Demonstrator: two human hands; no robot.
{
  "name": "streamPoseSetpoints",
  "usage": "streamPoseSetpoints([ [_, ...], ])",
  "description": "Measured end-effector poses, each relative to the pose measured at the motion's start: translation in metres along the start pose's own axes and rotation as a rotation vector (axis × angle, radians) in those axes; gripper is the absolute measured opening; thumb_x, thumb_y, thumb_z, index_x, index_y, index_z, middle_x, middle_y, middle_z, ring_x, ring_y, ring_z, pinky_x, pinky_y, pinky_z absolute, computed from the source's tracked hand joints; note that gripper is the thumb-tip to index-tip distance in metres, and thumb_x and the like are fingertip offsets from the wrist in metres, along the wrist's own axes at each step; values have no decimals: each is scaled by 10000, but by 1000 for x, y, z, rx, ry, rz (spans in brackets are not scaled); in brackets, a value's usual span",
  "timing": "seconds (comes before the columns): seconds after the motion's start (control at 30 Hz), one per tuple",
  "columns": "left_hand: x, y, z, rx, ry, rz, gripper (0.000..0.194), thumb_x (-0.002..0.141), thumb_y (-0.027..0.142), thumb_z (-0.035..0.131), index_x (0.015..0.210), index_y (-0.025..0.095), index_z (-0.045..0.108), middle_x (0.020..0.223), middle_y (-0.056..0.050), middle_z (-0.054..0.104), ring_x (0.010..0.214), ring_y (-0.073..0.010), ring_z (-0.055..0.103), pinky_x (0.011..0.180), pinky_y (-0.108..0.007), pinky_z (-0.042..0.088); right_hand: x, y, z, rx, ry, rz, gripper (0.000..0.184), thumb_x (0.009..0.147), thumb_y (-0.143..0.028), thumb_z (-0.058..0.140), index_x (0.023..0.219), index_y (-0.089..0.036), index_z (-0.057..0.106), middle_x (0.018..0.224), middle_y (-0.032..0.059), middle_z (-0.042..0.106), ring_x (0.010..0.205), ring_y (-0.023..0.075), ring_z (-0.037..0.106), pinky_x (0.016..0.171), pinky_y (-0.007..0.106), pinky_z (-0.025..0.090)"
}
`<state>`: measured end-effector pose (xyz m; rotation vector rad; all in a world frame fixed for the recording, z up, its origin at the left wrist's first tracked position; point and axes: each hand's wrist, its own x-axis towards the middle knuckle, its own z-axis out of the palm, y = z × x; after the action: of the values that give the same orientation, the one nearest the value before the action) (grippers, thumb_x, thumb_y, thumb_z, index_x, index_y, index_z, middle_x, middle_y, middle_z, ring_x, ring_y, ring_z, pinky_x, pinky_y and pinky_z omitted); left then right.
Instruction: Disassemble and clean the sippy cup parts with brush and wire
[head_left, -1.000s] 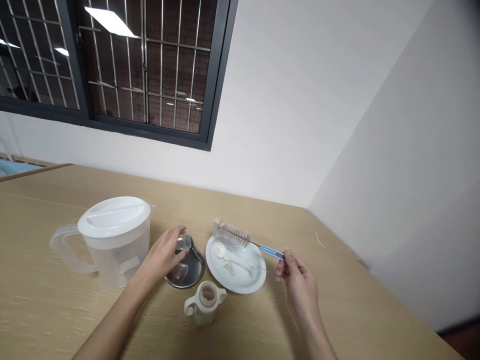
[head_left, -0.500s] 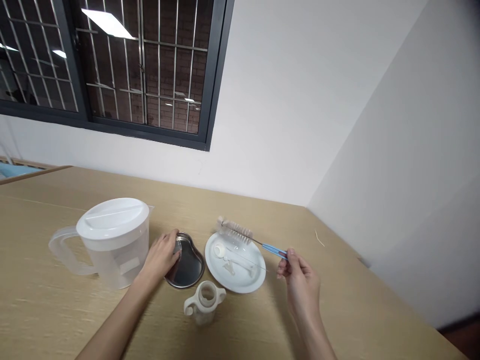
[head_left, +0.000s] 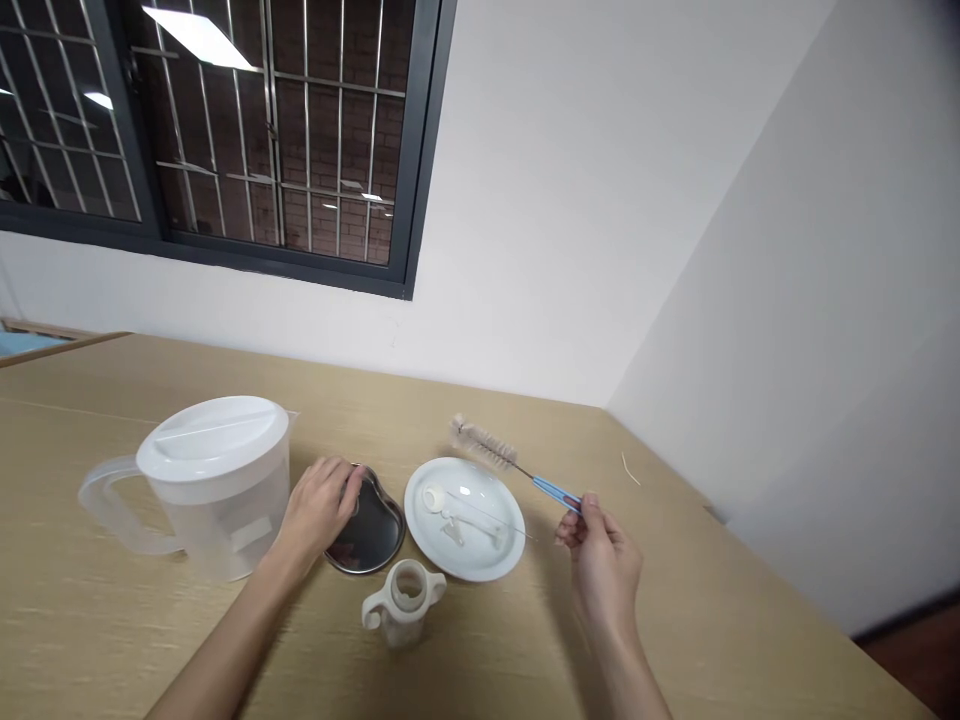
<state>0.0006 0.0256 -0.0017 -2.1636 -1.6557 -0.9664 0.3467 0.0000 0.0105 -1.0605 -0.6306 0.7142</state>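
My right hand (head_left: 604, 555) is closed around the blue handle of a bottle brush (head_left: 487, 445). Its clear bristle head points to the far left, above the back edge of the white plate (head_left: 427, 535). On that plate lie a small white round cap-like part (head_left: 433, 499), thin tubing and a small translucent piece (head_left: 453, 533). My left hand (head_left: 322, 500) is closed on the left rim of a metal kidney dish (head_left: 371, 530), its thumb over the inner side. In front of the dish stands a clear baby bottle (head_left: 405, 632) without a lid, with a white two-handled collar.
A translucent pitcher (head_left: 225, 520) with a white lid stands left of my left hand. A pale thin strip (head_left: 630, 468) lies on the wooden table (head_left: 675, 600) at the right. Behind the table are a white wall (head_left: 540, 250) and a barred window (head_left: 285, 150).
The brush has risen a little and moved right, away from the plate. My left hand has shifted slightly at the dish rim. The whole view has turned slightly to the right.
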Motion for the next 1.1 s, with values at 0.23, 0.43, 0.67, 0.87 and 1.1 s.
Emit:
streamPoseSetpoints([
  [0.23, -1, 1, -1, -143, -33, -33, 321, 1019, 325, 300, 825, 211, 529, 807, -47, 597, 803, -223, 577, 772, -357, 448, 1, 2, 1, 3, 28, -31, 402, 733, -537, 744, 791, -151, 644, 572, -39, 556, 484, 102, 502, 442, 231, 436],
  [0.43, 1, 10, -4, -372, -79, -16, 349, 1007, 381, 352, 763, 219, 542, 774, -33, 614, 773, -198, 593, 754, -326, 459, 3, 5, 2, 33, 83, -48, 424, 756, -569, 710, 805, -152, 645, 572, -40, 564, 482, 112, 522, 447, 244, 444],
  [0.67, 40, 47, -11, -310, -363, 155, 197, 914, 359, 492, 915, 222, 632, 968, -58, 670, 928, -222, 632, 837, -341, 503, 8, 9, 1, 78, 130, -55, 452, 752, -601, 700, 766, -154, 636, 563, -32, 573, 475, 113, 520, 441, 244, 446],
  [0.87, 78, 83, 11, -50, -656, 344, 508, 656, 281, 717, 1158, 233, 653, 1150, -105, 646, 1119, -312, 594, 969, -385, 466, 7, 7, 3, 98, 128, -45, 447, 754, -611, 690, 695, -179, 589, 551, -36, 566, 461, 112, 516, 438, 241, 444],
  [1.1, 102, 93, 49, 130, -827, 456, 556, 457, 206, 836, 1004, 217, 740, 1101, -157, 676, 1056, -397, 611, 938, -478, 457, 6, 2, 4, 126, 129, -27, 450, 756, -615, 685, 696, -178, 595, 533, -41, 554, 449, 110, 506, 424, 238, 428],
])
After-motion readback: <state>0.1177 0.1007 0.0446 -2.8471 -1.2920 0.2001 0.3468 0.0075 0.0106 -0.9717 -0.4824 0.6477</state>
